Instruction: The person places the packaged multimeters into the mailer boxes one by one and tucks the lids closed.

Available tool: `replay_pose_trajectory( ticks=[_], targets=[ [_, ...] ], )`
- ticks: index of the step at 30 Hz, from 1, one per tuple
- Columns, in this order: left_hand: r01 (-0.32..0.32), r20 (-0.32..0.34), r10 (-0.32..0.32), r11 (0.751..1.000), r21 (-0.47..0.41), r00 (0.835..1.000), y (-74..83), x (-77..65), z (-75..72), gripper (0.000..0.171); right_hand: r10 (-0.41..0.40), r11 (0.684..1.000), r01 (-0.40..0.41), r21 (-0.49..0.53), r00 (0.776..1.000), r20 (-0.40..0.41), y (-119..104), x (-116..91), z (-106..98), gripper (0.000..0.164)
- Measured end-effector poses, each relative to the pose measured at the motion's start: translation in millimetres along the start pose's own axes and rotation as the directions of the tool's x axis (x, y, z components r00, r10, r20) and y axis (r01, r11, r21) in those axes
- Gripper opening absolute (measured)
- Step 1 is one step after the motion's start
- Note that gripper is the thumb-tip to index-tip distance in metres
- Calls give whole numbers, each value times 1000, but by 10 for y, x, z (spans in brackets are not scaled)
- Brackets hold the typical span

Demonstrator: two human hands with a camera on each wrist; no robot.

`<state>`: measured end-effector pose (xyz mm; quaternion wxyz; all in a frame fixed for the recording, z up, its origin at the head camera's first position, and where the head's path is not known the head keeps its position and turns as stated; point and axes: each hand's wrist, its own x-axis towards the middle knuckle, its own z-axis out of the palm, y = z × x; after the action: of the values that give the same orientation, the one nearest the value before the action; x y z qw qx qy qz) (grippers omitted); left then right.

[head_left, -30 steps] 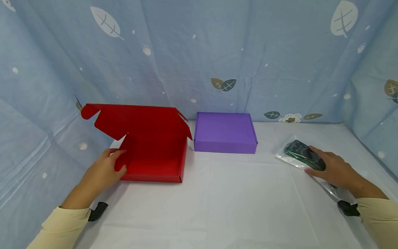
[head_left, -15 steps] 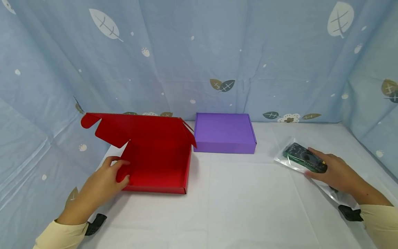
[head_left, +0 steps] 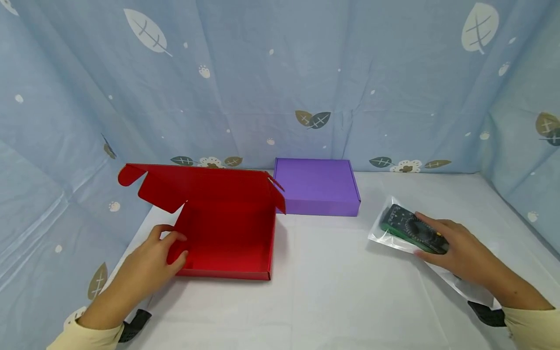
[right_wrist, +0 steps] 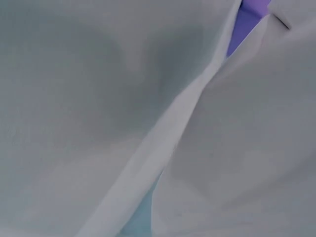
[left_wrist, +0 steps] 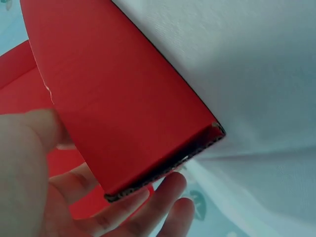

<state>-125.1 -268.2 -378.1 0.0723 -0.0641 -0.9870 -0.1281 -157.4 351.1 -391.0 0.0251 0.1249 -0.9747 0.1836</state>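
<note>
A red cardboard box (head_left: pixel 223 238) stands on the left with its lid raised, and its inside looks bare. My left hand (head_left: pixel 148 265) pinches the box's left wall, fingers and thumb on either side of it. Up close in the left wrist view, the red wall (left_wrist: pixel 133 108) passes between thumb and fingers. On the right, my right hand (head_left: pixel 463 253) grips a dark multimeter with a green edge (head_left: pixel 409 226), which lies inside a clear plastic bag (head_left: pixel 379 237). Part of the bag trails under the wrist. A pale sheet-like surface (right_wrist: pixel 247 148) fills the right wrist view, so hand and multimeter are hidden there.
Behind the red box's right side sits a closed purple box (head_left: pixel 312 184), overlapped by the red lid's flap in the head view. White cloth (head_left: pixel 323 282) covers the table. A blue leaf-patterned curtain (head_left: pixel 262 73) borders the back and both sides.
The red box has come nearer and a little to the right with my left hand. My right hand has carried the bagged multimeter left and slightly nearer.
</note>
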Motion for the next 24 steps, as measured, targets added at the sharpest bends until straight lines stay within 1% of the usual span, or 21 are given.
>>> replay_pose_trajectory(
  ticks=[4,8,14,17,21,24],
  targets=[
    [-12,-4,12,1000,-9,1000,56,-17,10,28,-13,1000,13,-1,1000,-3,-169,-30,13,97],
    [-27,-3,27,999,-24,1000,100,-29,26,28,-59,998,59,-15,998,-36,-312,-67,35,96],
    [-59,-33,57,997,-50,998,158,-41,48,26,-130,991,128,-29,988,-84,-478,-138,81,91],
    [-63,-33,61,996,-60,998,193,-46,67,27,-143,989,141,-35,986,-88,-541,-173,98,89],
    [-66,-21,65,995,-70,998,247,-42,81,28,-134,991,132,-34,989,-61,-611,-202,107,89],
    [-85,-25,84,994,-74,996,286,-30,89,27,-151,988,149,-35,987,-58,-651,-224,116,88]
  ],
)
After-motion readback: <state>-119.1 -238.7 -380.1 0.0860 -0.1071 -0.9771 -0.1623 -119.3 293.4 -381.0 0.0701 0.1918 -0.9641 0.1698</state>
